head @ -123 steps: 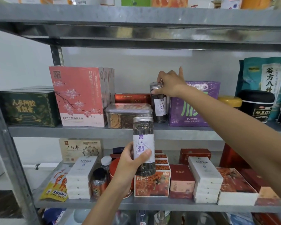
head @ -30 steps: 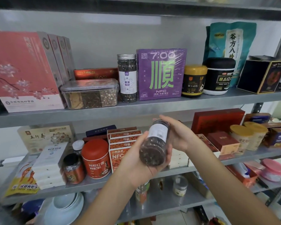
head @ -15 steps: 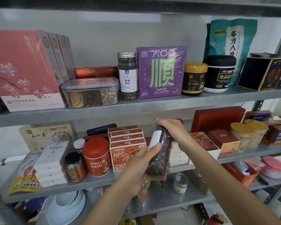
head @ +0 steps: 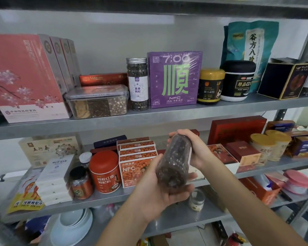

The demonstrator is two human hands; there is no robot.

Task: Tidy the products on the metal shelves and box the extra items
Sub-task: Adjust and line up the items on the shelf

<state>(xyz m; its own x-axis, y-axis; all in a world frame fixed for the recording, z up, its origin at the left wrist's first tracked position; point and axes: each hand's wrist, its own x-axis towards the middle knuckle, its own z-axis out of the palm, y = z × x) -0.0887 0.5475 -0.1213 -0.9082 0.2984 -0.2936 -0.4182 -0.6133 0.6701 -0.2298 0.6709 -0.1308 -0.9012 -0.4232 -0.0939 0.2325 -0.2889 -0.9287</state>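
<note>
Across the whole view run the metal shelves (head: 149, 119), grey sheet steel with flat folded front lips. The top tier is only a dark band at the upper edge, and the bottom tier is partly hidden behind both forearms. On the upper tier the products stand close, yet there is headroom above the low ones and a bare strip of lip in front. Largest there are the pink boxes (head: 25, 77), matt card printed with blossom, several in a row and cut off at the left edge. Next comes the teal bag (head: 251, 50), crinkled and against the wall, its foot hidden behind a black-lidded tub (head: 237, 80). Then comes the purple box (head: 174, 79), glossy under shrink film. A clear plastic tray (head: 96, 102), lidded and split into three fillings, sits low before a flat red box (head: 103, 79). Between tray and purple box stands the shelf jar (head: 137, 84), upright, clear and round, with a ribbed silver cap and a white label, just beside both. Out in the open air before the lower tier, the held jar (head: 174, 164) lies tilted, base toward the camera, packed with dark dried bits. The left hand (head: 155, 194) cups and grips its base end. The right hand (head: 199, 150) wraps its far end, so the cap is hidden and only a sliver of label shows.
</note>
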